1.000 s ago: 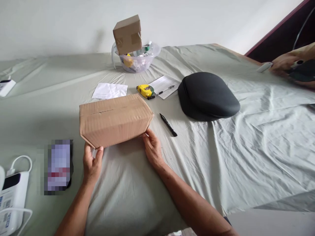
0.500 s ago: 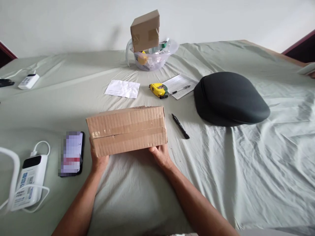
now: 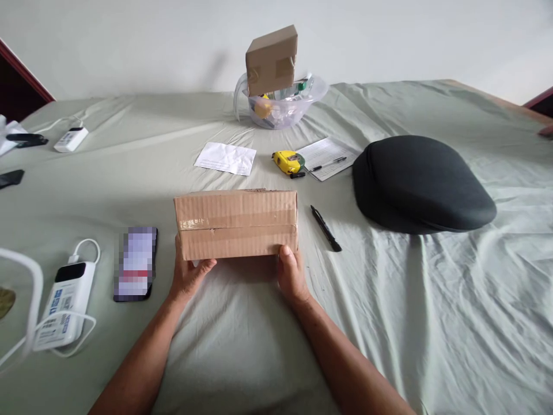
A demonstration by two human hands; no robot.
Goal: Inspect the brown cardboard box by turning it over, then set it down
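A brown cardboard box (image 3: 237,226) with clear tape along its front seam is held between my two hands, level in front of me. My left hand (image 3: 189,279) grips its lower left corner, thumb under the bottom edge and the other fingers mostly hidden behind the side. At the lower right corner, my right hand (image 3: 292,274) presses its thumb on the front face, its other fingers out of sight. To the right of the box lies a black pen (image 3: 325,228). A phone (image 3: 136,264) with a blurred-out screen rests left of my left hand.
A black case (image 3: 425,184) sits at right. Behind the box are a white paper (image 3: 226,158), a yellow tape measure (image 3: 288,162) and a written sheet with a pen (image 3: 328,155). Farther back, a plastic basin (image 3: 285,112) carries a smaller box (image 3: 272,60). A white power bank (image 3: 67,302) lies left.
The box has turned from slightly tilted to nearly level. My right thumb has come up onto its front face, and my left thumb now shows beneath it. The view has shifted a little left.
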